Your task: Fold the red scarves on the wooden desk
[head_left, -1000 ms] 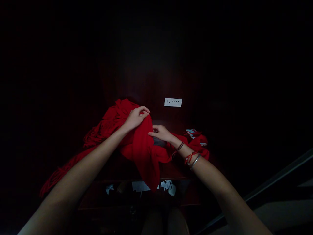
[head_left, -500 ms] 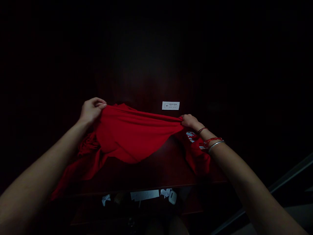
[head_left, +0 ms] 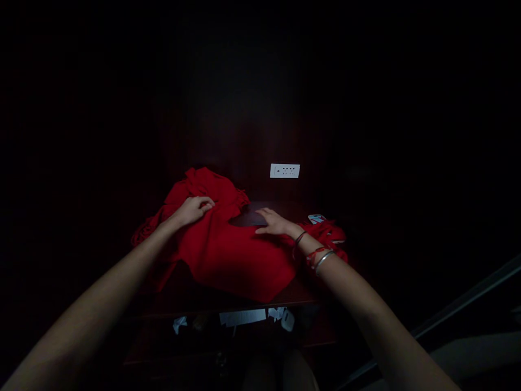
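A large red cloth (head_left: 244, 260) lies spread and rumpled on the dark reddish table (head_left: 183, 304), its near part hanging toward the front edge. My left hand (head_left: 197, 209) rests on the bunched part at the left, fingers bent together on a fold of it. Just over the far edge of the spread part, my right hand (head_left: 272, 221) is open, thumb and fingers apart, with nothing in it. To the right, partly behind my right wrist, is a crumpled red piece (head_left: 331, 233) with a pale patterned patch (head_left: 316, 219). Whether it joins the large cloth is unclear.
A white power socket (head_left: 285, 171) is set in the dark wall behind the table. Under the tabletop, a shelf holds crumpled white paper (head_left: 179, 325), a pale flat sheet (head_left: 243, 316) and a small white case (head_left: 287, 320). The surroundings are very dark.
The cloth was stretched in the air between both hands; now it lies lowered on the table. My right hand has let go and moved left; my left hand has moved right and down.
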Demonstrator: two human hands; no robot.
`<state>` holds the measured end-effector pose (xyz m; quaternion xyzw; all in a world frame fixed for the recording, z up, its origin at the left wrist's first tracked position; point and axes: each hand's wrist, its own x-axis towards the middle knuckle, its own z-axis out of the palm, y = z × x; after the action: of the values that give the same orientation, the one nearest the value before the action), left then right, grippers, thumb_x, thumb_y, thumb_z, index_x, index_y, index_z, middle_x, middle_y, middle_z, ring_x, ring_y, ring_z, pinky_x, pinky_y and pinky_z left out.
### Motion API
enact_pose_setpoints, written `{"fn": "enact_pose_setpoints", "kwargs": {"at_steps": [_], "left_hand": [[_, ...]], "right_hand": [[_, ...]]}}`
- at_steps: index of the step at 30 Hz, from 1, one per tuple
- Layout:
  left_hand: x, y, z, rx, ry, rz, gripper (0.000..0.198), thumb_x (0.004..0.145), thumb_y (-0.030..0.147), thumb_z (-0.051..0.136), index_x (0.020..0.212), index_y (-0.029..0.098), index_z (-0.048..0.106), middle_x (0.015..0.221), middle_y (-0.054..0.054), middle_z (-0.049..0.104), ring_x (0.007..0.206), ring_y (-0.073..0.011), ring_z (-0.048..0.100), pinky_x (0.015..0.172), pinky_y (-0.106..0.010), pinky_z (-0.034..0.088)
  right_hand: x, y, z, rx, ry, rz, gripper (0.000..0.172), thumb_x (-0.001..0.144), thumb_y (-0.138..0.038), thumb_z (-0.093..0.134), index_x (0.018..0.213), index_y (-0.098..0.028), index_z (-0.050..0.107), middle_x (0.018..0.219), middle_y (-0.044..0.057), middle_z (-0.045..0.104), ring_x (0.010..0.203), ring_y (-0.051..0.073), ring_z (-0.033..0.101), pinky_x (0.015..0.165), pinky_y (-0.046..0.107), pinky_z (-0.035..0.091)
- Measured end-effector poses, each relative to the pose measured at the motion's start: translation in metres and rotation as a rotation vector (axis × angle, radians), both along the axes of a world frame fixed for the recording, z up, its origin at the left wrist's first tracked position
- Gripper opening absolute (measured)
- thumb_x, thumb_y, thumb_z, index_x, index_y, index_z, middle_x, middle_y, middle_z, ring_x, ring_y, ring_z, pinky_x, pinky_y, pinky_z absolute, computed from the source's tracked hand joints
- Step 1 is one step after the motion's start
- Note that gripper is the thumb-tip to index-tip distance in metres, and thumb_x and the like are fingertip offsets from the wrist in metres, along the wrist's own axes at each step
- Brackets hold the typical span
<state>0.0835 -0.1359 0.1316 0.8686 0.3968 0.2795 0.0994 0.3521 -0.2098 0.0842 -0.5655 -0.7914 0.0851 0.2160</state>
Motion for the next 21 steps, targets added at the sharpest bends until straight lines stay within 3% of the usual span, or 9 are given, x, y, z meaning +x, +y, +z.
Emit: {"fn": "enact_pose_setpoints", "kwargs": {"at_steps": [1, 3, 7, 10, 13, 15, 19, 21], "left_hand": [[0.007, -0.007, 0.007, 0.030, -0.054, -0.096, 0.017, 0.068, 0.029, 0.048, 0.076, 0.020, 0.059, 0.079, -0.001, 0.062, 0.073, -0.0144, 0.054, 0.068, -0.021, 0.038], [0.012, -0.023, 0.028, 0.079, -0.160, -0.221, 0.023, 0.070, 0.035, 0.046, 0.081, 0.019, 0.059, 0.085, -0.002, 0.061, 0.079, -0.0150, 0.054, 0.074, -0.022, 0.038], [-0.009, -0.041, 0.066, 0.144, -0.295, -0.166, 0.026, 0.071, 0.038, 0.048, 0.083, 0.017, 0.058, 0.085, -0.001, 0.060, 0.078, -0.0141, 0.053, 0.073, -0.022, 0.039], [-0.053, -0.035, 0.077, 0.220, -0.284, 0.047, 0.025, 0.072, 0.036, 0.046, 0.085, 0.017, 0.058, 0.085, 0.002, 0.059, 0.077, -0.0115, 0.052, 0.069, -0.019, 0.038], [-0.106, -0.017, 0.079, 0.361, -0.182, 0.476, 0.027, 0.076, 0.034, 0.039, 0.092, 0.019, 0.056, 0.085, 0.003, 0.058, 0.075, -0.0098, 0.050, 0.064, -0.018, 0.037], [-0.133, -0.005, 0.080, 0.334, -0.017, 0.707, 0.031, 0.078, 0.035, 0.035, 0.096, 0.020, 0.054, 0.085, 0.002, 0.057, 0.074, -0.0113, 0.051, 0.061, -0.018, 0.036], [-0.143, 0.008, 0.079, 0.165, 0.373, 0.888, 0.035, 0.076, 0.034, 0.033, 0.107, 0.023, 0.046, 0.098, -0.007, 0.054, 0.078, -0.0225, 0.052, 0.052, -0.024, 0.037], [-0.136, 0.012, 0.071, 0.164, 0.453, 0.901, 0.036, 0.076, 0.031, 0.030, 0.108, 0.023, 0.044, 0.103, -0.011, 0.051, 0.079, -0.0257, 0.052, 0.052, -0.027, 0.038]], "right_hand": [[-0.016, 0.006, -0.002, -0.016, 0.023, 0.049, 0.079, 0.050, -0.041, 0.068, 0.119, -0.016, 0.037, 0.126, 0.014, 0.032, 0.115, 0.027, 0.028, 0.090, 0.039, 0.030], [-0.039, 0.017, -0.005, -0.072, 0.098, 0.133, 0.078, 0.053, -0.038, 0.067, 0.121, -0.016, 0.034, 0.125, 0.012, 0.036, 0.112, 0.024, 0.034, 0.089, 0.036, 0.031], [-0.039, 0.031, -0.002, -0.162, 0.258, 0.217, 0.045, 0.066, -0.028, 0.058, 0.108, -0.017, 0.049, 0.103, 0.004, 0.056, 0.087, 0.016, 0.053, 0.074, 0.027, 0.041], [-0.001, 0.028, 0.013, -0.223, 0.152, 0.195, 0.031, 0.066, -0.029, 0.057, 0.094, -0.016, 0.058, 0.088, 0.003, 0.062, 0.073, 0.014, 0.056, 0.061, 0.022, 0.042], [0.054, 0.012, 0.038, -0.205, -0.141, -0.001, 0.019, 0.058, -0.023, 0.062, 0.075, -0.014, 0.063, 0.069, 0.002, 0.063, 0.062, 0.014, 0.055, 0.054, 0.020, 0.039], [0.090, 0.000, 0.061, -0.125, -0.193, -0.131, 0.017, 0.064, -0.022, 0.055, 0.077, -0.015, 0.062, 0.070, 0.002, 0.062, 0.064, 0.014, 0.055, 0.054, 0.019, 0.038], [0.135, -0.020, 0.113, 0.083, -0.353, -0.390, 0.024, 0.066, -0.020, 0.050, 0.088, -0.014, 0.058, 0.080, 0.005, 0.061, 0.072, 0.016, 0.054, 0.060, 0.022, 0.038], [0.144, -0.029, 0.123, 0.139, -0.381, -0.487, 0.029, 0.068, -0.023, 0.050, 0.094, -0.014, 0.054, 0.089, 0.010, 0.058, 0.080, 0.021, 0.052, 0.063, 0.027, 0.038]]}}
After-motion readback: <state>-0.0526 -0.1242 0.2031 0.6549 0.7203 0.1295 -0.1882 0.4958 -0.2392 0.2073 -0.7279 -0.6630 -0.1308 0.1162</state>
